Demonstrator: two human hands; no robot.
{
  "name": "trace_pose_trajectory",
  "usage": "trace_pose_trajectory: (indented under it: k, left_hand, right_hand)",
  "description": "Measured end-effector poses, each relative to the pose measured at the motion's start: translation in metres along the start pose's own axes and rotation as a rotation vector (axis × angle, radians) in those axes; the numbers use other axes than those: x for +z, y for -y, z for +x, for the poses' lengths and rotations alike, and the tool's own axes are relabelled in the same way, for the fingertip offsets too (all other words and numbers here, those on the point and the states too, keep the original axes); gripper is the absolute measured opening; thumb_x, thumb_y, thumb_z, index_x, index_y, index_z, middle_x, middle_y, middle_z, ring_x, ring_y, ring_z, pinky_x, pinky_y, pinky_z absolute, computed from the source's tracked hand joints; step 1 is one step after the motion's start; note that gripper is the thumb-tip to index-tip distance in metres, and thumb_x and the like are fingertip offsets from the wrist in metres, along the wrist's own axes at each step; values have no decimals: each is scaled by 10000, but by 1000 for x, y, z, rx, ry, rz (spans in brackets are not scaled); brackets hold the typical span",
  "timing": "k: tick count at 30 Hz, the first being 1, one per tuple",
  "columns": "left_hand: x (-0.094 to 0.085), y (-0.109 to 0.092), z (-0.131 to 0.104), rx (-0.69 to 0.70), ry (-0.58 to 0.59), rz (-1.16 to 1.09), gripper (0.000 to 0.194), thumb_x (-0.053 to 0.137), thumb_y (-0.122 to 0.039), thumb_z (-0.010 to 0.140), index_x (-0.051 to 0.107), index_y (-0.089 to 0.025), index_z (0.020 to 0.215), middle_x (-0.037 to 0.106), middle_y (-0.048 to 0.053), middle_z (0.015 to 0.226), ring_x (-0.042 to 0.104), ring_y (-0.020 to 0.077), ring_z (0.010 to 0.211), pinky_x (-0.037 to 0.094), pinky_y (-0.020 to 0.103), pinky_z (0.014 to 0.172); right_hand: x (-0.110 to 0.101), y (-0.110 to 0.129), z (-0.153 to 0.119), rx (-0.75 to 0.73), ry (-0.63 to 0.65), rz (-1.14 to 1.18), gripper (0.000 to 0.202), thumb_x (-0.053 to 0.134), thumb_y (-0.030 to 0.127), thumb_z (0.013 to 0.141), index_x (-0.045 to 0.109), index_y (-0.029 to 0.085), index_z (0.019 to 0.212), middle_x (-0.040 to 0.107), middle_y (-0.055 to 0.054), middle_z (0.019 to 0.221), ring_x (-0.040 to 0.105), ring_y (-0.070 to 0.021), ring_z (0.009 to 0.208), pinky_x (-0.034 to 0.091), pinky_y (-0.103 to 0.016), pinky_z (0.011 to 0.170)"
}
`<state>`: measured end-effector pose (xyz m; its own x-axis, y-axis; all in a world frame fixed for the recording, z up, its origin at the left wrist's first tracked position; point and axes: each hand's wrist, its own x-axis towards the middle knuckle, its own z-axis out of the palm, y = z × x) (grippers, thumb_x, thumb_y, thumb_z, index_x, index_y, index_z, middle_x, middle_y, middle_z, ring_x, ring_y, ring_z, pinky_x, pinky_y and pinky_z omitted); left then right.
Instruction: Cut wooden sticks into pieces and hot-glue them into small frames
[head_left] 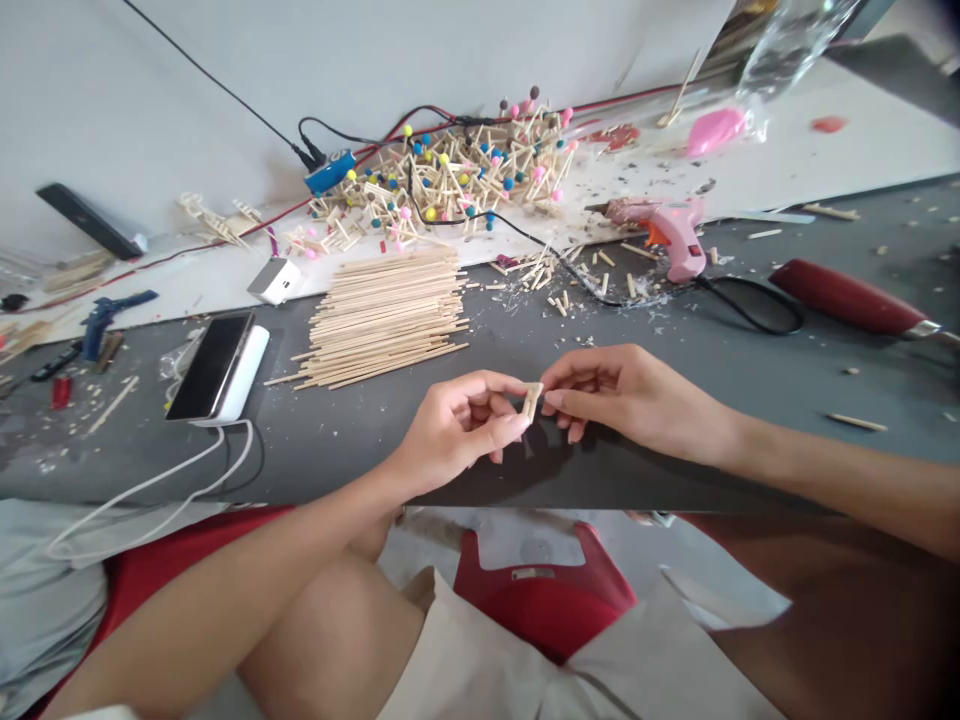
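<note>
Head view: left hand [457, 425] mostly closed, small wooden piece [532, 402] pinched between thumb and forefinger, held up over the near part of the grey counter [300, 465]. Right hand [634, 400] has fingers curled, thumb and forefinger tips nearly together at the piece's right side (touching or just beside, can't tell; same for whether it grips anything). Thin sticks [386, 325] lie flat in a stack, beyond and left of the left hand. Behind them, a heap of stick assemblies [465, 185] with coloured balls. Pink glue gun [682, 240] lies right of the heap, red-handled tool [847, 297] farther right. Phone [214, 365] rests on a white block [247, 380] at left.
</note>
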<state>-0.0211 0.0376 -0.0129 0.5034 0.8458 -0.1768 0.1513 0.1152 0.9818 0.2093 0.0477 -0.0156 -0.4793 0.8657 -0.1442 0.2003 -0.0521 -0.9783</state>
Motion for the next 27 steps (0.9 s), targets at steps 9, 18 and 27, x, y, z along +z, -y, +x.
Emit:
trace_pose_trajectory:
  k: [9,18,27]
  left_hand:
    - [4,4,8,-54,36,-215,368,718,-304,833,621,-139,1147,713,77,870,664,121,572,446,168,397]
    - [2,8,10,-22,63,-272,322,720,-245,842,665,-125,1136,694,69,844,675,128,603,486,169,436]
    - [3,8,10,-2,75,-288,263,710,-204,853,687,-125,1102,692,57,827,681,125,609,514,174,466]
  right_hand:
    - [7,6,0,108,-16,374,242,766,323,784,706,144,935,727,-56,788,713,-170,685,609,-297,654]
    - [6,4,1,155,24,453,260,776,291,782,693,130,968,725,-75,828,701,-164,734,595,-269,678]
    - [5,-5,3,103,-43,452,304,762,417,805,711,131,894,701,-61,770,660,-126,676,557,-231,624]
